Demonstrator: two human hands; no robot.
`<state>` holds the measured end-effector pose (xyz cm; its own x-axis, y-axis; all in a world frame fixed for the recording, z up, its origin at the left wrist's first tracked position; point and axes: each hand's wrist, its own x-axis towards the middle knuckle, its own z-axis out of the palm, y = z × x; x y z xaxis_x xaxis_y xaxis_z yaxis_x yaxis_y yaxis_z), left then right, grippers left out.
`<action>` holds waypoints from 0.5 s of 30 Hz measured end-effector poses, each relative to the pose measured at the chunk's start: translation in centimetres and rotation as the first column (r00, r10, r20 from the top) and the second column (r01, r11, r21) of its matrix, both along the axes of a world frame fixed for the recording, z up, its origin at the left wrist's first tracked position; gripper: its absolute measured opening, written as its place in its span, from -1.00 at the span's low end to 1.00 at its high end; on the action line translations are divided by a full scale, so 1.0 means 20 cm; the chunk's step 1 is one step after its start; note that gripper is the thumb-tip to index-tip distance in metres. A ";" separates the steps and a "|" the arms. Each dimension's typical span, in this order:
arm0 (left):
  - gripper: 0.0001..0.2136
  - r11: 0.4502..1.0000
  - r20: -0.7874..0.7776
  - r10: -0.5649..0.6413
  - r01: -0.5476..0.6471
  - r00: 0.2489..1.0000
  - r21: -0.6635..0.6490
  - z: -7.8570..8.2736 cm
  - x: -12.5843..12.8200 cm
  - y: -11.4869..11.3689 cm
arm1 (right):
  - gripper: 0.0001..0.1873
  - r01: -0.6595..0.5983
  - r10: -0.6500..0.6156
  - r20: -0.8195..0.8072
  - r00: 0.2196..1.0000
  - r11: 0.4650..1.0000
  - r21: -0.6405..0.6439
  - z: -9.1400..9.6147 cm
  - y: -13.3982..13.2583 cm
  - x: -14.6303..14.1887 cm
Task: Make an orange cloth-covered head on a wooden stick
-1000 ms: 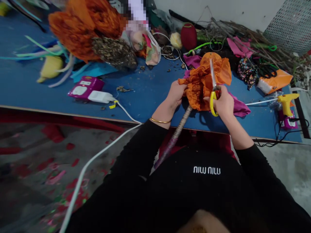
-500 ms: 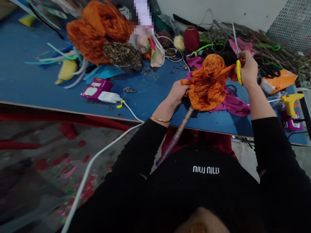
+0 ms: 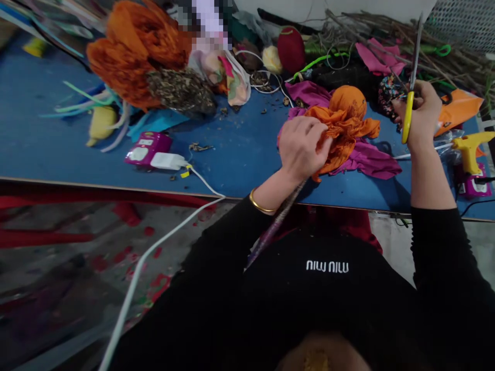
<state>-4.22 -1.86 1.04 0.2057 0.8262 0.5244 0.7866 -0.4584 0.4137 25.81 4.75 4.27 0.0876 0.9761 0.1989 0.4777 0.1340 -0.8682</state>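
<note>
My left hand (image 3: 303, 147) is closed on the crumpled orange cloth (image 3: 342, 129), whose upper part bulges into a round ball shape. From under this hand a wrapped stick (image 3: 276, 221) slants down toward my lap. Magenta cloth (image 3: 373, 159) lies beneath the orange one on the blue table. My right hand (image 3: 425, 116) grips yellow-handled scissors (image 3: 408, 111), blades pointing up and away. Just left of that hand is a dark bundle with a colourful speckled pattern (image 3: 389, 95). My right fingers are partly hidden behind the scissors.
A yellow glue gun (image 3: 467, 152) stands at the right by a purple power socket (image 3: 477, 180). Another purple socket (image 3: 149, 149) sits at left, its white cable (image 3: 166, 234) hanging over the table edge. Orange fabric (image 3: 131, 56), a bag of dry leaves (image 3: 180, 93) and twigs (image 3: 386, 31) line the back.
My right hand with the scissors has let go of the orange cloth and moved right. My left hand has shifted over the cloth, which is now bunched instead of spread.
</note>
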 end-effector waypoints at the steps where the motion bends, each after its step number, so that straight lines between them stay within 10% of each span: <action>1: -0.71 1.000 -0.040 -0.015 0.014 0.999 -0.019 -0.01 0.04 0.00 | -0.54 0.059 -0.056 -0.054 0.997 0.997 0.049 0.01 -0.06 -0.02; 10: -0.90 0.981 -0.193 -0.045 0.006 0.980 -0.196 -0.08 0.02 0.01 | -0.42 -0.234 0.163 -0.335 0.928 0.955 -0.184 0.07 -0.56 -0.09; 15: -0.64 0.982 -0.105 0.003 -0.023 0.994 -0.188 -0.09 0.03 0.02 | -0.28 -0.439 0.325 -0.366 0.872 0.850 -0.289 0.09 -0.66 -0.02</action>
<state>-3.57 -1.49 -0.73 0.2392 0.9112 0.3353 0.8352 -0.3692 0.4075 25.32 -8.46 5.98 -0.3091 0.9409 -0.1388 0.1689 -0.0893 -0.9816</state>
